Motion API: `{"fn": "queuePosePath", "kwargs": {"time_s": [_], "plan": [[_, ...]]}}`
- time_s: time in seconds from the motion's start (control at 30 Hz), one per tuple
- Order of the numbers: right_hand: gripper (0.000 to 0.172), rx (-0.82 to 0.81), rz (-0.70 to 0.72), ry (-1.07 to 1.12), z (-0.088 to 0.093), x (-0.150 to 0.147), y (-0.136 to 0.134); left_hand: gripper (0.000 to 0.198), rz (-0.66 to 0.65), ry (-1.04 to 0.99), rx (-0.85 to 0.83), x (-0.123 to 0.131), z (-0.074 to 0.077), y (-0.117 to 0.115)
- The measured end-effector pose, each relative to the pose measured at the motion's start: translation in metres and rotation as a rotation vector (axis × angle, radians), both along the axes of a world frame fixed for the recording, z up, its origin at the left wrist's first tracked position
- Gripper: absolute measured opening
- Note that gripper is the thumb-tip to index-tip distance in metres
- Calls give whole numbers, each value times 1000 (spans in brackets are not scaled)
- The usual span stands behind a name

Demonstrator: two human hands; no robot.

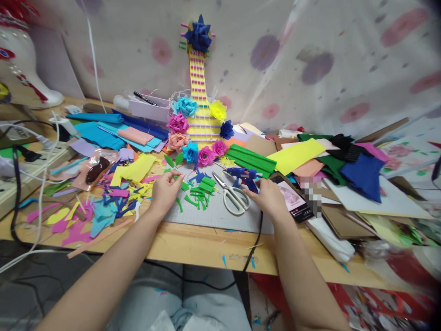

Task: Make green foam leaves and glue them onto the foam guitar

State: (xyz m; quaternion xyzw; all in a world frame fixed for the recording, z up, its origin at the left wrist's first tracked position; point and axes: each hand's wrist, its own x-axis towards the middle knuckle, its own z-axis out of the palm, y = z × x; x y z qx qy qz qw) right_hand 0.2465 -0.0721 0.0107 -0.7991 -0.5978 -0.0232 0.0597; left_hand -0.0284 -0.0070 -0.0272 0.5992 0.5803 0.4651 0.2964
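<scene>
My left hand (167,189) is closed in a pinch, with the thin stem of a green leaf sprig (178,159) at its fingertips. My right hand (269,196) has its fingers round the handle of a blue hot glue gun (243,173), whose nozzle points left. Between my hands, silver-bladed scissors (234,201) with pale handles lie on a grey board (213,222). Cut green paper pieces (198,195) are scattered beside them. Behind stands a yellow paper guitar (198,82) with pink strips, ringed by paper flowers (206,156) and topped with a dark blue flower (200,34).
Colourful paper scraps (99,211) cover the table's left side near a power strip (51,165). Folded crepe paper (298,155) is heaped at right, by a phone (292,200). The black cord (257,243) hangs over the wooden table's front edge (203,255).
</scene>
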Motion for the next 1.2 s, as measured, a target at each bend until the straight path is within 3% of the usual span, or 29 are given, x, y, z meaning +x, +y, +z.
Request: {"fn": "queuePosePath", "kwargs": {"time_s": [0.2, 0.4, 0.6, 0.73, 0.87, 1.03, 1.2], "plan": [[26, 1, 114, 12, 4, -27, -17, 24, 5, -4, 14, 0, -1, 0], [20, -112, 189, 26, -10, -43, -1, 23, -9, -70, 26, -2, -2, -1], [19, -104, 148, 463, -2, -29, -6, 21, 0, -243, 22, 0, 1, 0], [30, 76, 230, 693, -2, -35, -4, 21, 8, -392, 11, 2, 6, -1], [49, 176, 370, 611, -6, -65, 8, 23, -22, -548, -33, 2, 7, 0], [46, 224, 483, 457, -7, -102, 22, 22, -65, -635, -76, 3, 6, 0], [45, 275, 506, 391, -8, -119, 25, 22, -67, -620, -74, 4, 8, -1]]}}
